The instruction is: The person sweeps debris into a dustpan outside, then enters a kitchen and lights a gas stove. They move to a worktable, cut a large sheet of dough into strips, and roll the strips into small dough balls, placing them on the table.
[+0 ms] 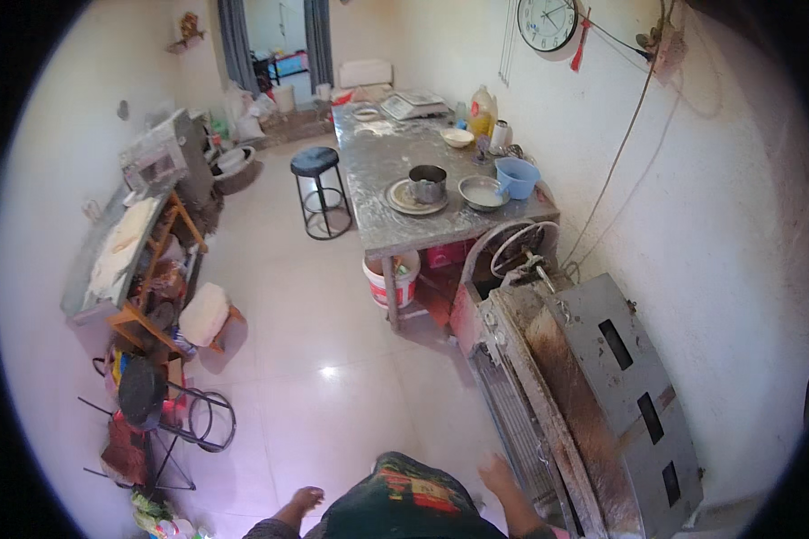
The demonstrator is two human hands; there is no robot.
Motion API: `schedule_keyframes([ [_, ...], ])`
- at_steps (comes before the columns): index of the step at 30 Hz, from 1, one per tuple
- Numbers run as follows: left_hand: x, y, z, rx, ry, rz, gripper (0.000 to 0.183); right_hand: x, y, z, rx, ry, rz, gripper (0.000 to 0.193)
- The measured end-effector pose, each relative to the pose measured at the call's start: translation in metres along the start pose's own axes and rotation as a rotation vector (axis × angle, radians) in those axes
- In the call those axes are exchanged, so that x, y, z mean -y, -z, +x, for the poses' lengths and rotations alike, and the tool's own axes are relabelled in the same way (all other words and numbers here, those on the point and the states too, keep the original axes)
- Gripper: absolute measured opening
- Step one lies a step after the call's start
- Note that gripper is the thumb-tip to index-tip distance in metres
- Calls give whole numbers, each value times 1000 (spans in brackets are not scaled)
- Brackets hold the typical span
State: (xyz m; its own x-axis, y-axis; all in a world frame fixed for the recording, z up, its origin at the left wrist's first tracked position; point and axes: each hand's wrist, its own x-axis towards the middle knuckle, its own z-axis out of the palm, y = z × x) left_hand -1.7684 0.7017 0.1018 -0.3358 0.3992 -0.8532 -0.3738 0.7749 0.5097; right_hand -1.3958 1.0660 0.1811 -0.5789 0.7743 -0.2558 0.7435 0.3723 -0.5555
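Observation:
My left hand [308, 499] hangs low beside the dark apron [404, 494], its fingers loosely bent and nothing seen in it. On the other side, my right hand [496, 472] is held out over the tiled floor with fingers loosely stretched, also holding nothing. Nearest to the right hand is a large floury machine [548, 395] with grey metal covers, rollers and a spoked wheel [523, 247]. Both hands are apart from it. Ahead, a metal worktable [395, 232] bears a round dark tin [427, 183] on a board, a metal bowl [484, 192] and a blue plastic basin [517, 178].
A black stool [315, 162] stands left of the worktable, a white bucket [392, 280] under it. Along the left wall are a low table with dough-like sheets [121, 247], a cushioned small stool [205, 314] and tipped black metal stools [142, 393]. A doorway [279, 45] lies at the back.

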Motion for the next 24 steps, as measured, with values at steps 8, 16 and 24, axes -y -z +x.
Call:
schedule_keyframes([
  [8,-70,90,29,-262,43,-149,27,261,27,191,158,531,92,38],
  [16,-89,80,87,-184,-468,824,22,312,82,456,202,144,1091,36],
  [24,-193,126,120,-369,-455,834,23,318,133,733,-288,66,982,40],
])
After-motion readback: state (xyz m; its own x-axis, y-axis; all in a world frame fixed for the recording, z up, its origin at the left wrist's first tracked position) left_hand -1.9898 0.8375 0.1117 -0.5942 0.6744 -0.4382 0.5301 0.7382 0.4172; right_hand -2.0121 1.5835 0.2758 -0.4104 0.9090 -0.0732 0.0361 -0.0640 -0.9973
